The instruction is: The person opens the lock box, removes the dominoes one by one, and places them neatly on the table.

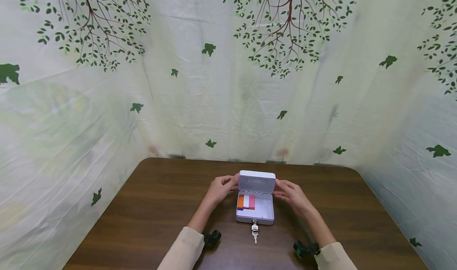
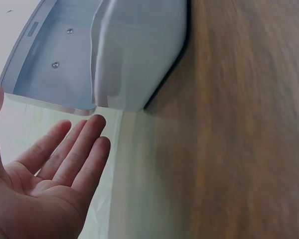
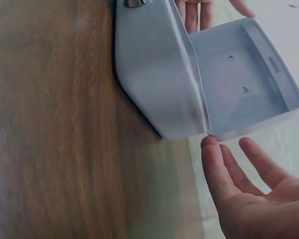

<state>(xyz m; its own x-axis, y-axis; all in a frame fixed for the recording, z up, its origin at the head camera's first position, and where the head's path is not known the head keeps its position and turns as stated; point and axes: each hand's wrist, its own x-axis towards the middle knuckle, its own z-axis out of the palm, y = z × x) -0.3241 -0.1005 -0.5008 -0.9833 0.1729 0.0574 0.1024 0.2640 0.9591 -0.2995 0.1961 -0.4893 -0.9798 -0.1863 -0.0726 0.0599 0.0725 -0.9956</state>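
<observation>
A small white metal cash box (image 1: 264,216) stands on the table with its lid (image 1: 257,184) raised at the back hinge. Inside, at the left, lie flat orange, white and pink pieces (image 1: 246,202), too small to identify. A key (image 1: 255,237) hangs from the lock at the front. My left hand (image 2: 50,184) is at the lid's left edge, fingers extended, its thumb at the upper corner. On the opposite side my right hand (image 3: 264,194) has its fingers spread loosely beside the hinge end, thumb near the lid's upper corner. Neither hand grips the lid.
The brown wooden table (image 1: 160,214) extends around the box on all sides. Behind it hangs a pale curtain (image 1: 242,115) printed with branches and leaves. A black wrist camera (image 1: 212,237) sits on the left wrist, another camera (image 1: 305,249) on the right.
</observation>
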